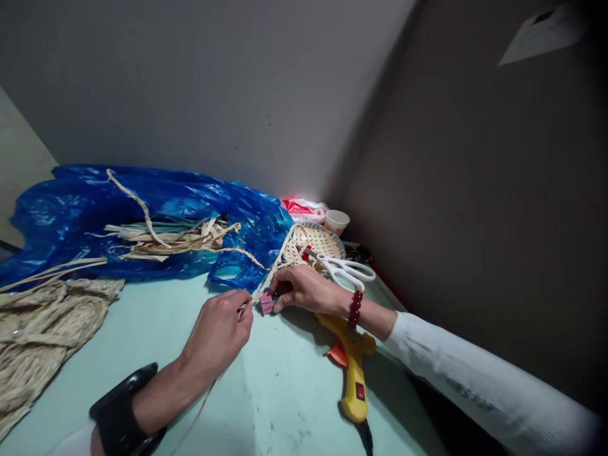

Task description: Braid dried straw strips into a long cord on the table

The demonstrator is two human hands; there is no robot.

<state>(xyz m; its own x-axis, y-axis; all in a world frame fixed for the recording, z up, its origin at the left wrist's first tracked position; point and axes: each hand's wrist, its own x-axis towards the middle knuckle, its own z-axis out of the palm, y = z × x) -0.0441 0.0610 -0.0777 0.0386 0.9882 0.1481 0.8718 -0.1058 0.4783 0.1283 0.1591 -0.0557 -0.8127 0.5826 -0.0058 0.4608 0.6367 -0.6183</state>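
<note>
My left hand (pixel 221 329) is closed in a pinch on a braided straw strand (pixel 260 292) above the table. One thin end of straw trails down below that wrist. Close by on the right, my right hand (pixel 299 288) grips a small pink clip (pixel 266 304), which looks like a binder clip, between thumb and fingers. The clip sits right beside the strand; whether it bites on it I cannot tell. From my hands the braid runs up toward a woven basket (pixel 318 244). White-handled scissors (pixel 344 269) lie partly on the basket, just behind my right wrist.
A yellow glue gun (pixel 354 380) lies under my right forearm, its cord running off the front. Blue plastic bag (pixel 190 190) with loose straw (pixel 190 239) spreads along the wall. Woven straw piece (pixel 52 335) rests at left. A paper cup (pixel 337 220) and red-white packet (pixel 304 208) stand behind.
</note>
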